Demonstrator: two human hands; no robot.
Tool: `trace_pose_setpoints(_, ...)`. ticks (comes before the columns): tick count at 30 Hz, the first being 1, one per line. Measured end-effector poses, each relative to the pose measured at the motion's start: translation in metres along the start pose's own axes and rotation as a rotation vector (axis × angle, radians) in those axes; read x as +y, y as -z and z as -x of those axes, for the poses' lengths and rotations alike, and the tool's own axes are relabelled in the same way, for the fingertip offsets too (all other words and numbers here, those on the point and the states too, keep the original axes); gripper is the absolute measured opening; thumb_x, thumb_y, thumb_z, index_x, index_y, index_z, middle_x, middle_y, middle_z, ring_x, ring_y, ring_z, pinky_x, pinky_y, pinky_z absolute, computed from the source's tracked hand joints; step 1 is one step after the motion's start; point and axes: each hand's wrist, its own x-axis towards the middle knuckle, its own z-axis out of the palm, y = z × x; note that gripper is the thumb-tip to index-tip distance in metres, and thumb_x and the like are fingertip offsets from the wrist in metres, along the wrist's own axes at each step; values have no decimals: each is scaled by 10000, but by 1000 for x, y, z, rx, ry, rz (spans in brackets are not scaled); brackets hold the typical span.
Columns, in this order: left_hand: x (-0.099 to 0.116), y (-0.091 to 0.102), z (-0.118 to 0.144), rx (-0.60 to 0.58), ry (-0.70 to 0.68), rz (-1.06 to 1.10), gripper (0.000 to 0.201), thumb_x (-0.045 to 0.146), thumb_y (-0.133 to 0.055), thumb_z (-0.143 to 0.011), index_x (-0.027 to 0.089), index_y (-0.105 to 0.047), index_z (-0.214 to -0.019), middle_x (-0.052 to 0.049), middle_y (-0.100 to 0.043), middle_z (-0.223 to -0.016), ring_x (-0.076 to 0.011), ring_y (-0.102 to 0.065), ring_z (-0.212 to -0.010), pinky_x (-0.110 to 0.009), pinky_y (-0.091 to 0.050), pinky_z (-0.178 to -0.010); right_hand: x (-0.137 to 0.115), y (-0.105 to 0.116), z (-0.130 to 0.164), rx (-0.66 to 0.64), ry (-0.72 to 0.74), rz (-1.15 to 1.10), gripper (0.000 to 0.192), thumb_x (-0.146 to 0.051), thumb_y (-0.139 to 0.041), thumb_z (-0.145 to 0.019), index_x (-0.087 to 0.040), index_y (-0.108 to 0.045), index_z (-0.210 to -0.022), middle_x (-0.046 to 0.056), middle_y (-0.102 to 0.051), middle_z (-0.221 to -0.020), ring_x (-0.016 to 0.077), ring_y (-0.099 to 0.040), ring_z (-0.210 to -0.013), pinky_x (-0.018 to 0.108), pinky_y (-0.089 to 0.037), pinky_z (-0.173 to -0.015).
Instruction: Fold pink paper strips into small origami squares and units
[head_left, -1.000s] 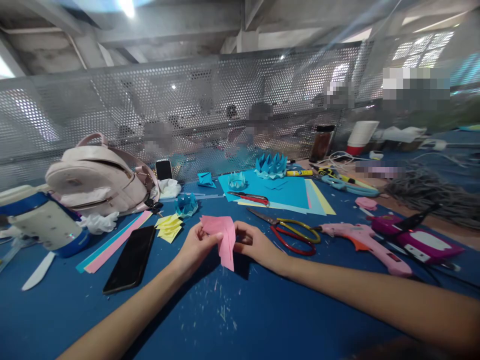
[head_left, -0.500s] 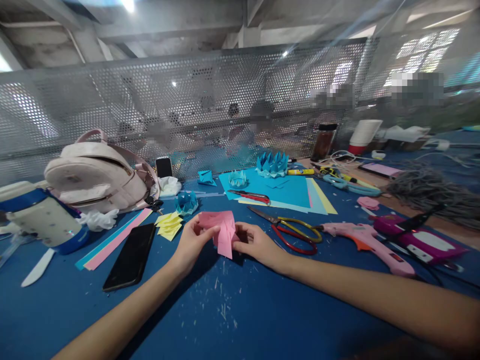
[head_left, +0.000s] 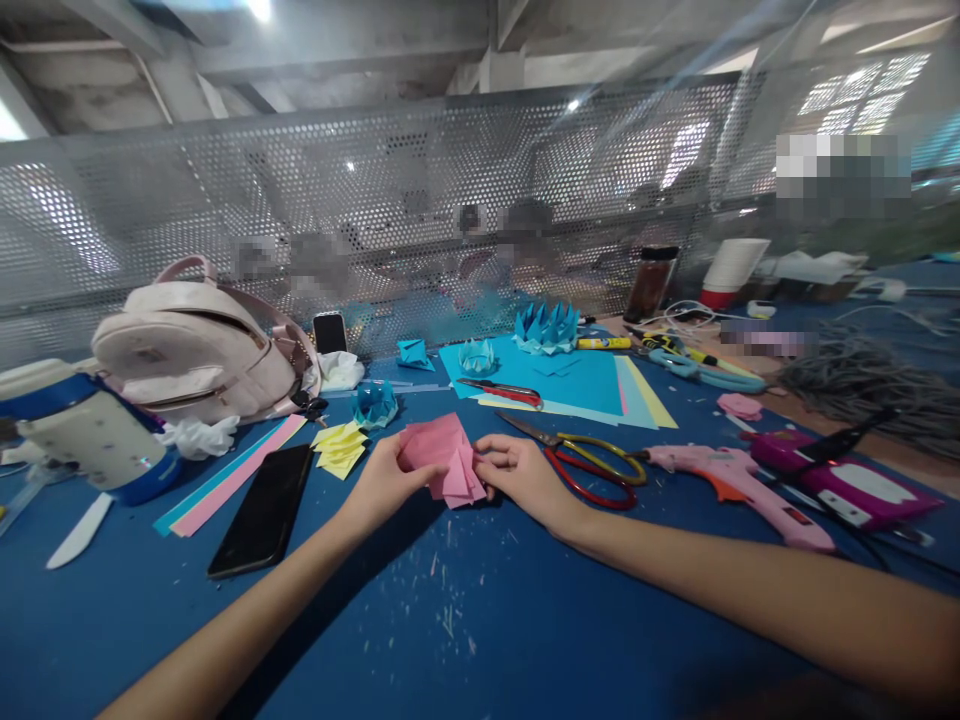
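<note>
1. The left hand [head_left: 382, 482] pinches the folded pink paper piece [head_left: 442, 462] along its left side, fingers closed on it.
2. The right hand [head_left: 521, 475] pinches its right folds with the fingertips.
3. The paper rests low on the blue table [head_left: 465, 640], near the middle, well in from the front edge.

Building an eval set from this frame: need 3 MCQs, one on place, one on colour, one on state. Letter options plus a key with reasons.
1. Where does the black smartphone lie relative to the folded paper?
A. to its left
B. to its right
C. under it

2. What colour is the folded paper in the hands?
A. yellow
B. pink
C. green

3. How is the folded paper held?
A. by the left hand alone
B. by the right hand alone
C. by both hands

Key: 1 A, the phone lies flat on the blue table left of the left hand. 2 B, the sheet is plainly pink. 3 C, fingers of each hand pinch opposite sides.
</note>
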Motion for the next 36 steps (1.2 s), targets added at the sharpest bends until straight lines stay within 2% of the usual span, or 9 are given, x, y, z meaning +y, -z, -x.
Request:
trace_pose_setpoints(3,3,4,-1,-38,-75,-63,296,160,-706,-721,175,-696,-1016,-44,-740,-958,-230,-669,-857,-281,-505,-737,-5,-2,2,-29,23,-12,334,-494,-576,-845,-160,-593,-858,3,-594,-691,141,-592,-571,263,-476,-545)
trace_pose_setpoints(5,5,5,0,-68,-116,-99,305,136,-662,-747,189,-688,-1047,-44,-733,-995,-230,-665,-895,-287,-502,-768,-9,-3,5,-64,43,-6,368,-536,-599,-834,-169,-596,-842,3,-595,-721,152,-602,-643,277,-503,-617)
trace_pose_setpoints(9,10,5,3,-140,-181,-169,287,163,-660,-768,211,-682,-1050,-38,-724,-968,-234,-656,-880,-305,-490,-777,-13,-5,8,-127,90,79,313,-466,-691,-788,-174,-595,-846,8,-632,-765,178,-620,-752,291,-509,-700)
trace_pose_setpoints(13,16,7,3,-212,-249,-238,256,235,-732,-757,230,-695,-1010,-42,-701,-996,-237,-629,-913,-310,-458,-809,-12,-5,8,-137,94,57,287,-398,-675,-806,-179,-607,-978,50,-680,-937,214,-649,-889,324,-514,-793)
trace_pose_setpoints(19,11,6,4,-223,-309,-393,400,409,-758,-764,214,-589,-1071,-56,-655,-1044,-240,-601,-949,-315,-429,-815,-16,-5,10,-115,170,284,222,-312,-613,-866,-175,-613,-1040,10,-657,-852,179,-599,-800,288,-469,-743)
trace_pose_setpoints(24,8,-4,12,-207,-325,-503,497,464,-797,-705,216,-558,-1064,-69,-637,-1062,-275,-579,-960,-356,-409,-824,-22,-5,12,-179,247,379,181,-216,-603,-860,-179,-639,-1033,17,-680,-925,184,-593,-822,277,-445,-730)
trace_pose_setpoints(30,15,-8,19,0,-447,-254,477,341,-721,-827,228,-488,-1228,-99,-557,-1231,-254,-527,-1151,-379,-386,-1008,-22,-5,13,-172,293,269,180,-174,-486,-922,-191,-625,-1034,37,-687,-1002,197,-619,-930,297,-454,-813)
trace_pose_setpoints(33,7,-16,21,-53,-403,-144,630,306,-756,-796,238,-429,-1329,-106,-494,-1358,-276,-459,-1275,-417,-333,-1091,-16,-5,11,-154,244,260,211,-234,-571,-876,-192,-562,-1082,42,-648,-1009,209,-601,-927,324,-458,-835)
trace_pose_setpoints(36,-3,-30,20,-123,-310,15,786,311,-802,-746,226,-360,-1389,-127,-473,-1398,-291,-454,-1298,-445,-341,-1102,-12,-7,9,-193,202,148,257,-265,-575,-857,-191,-526,-1098,45,-591,-1032,203,-579,-937,334,-464,-852)
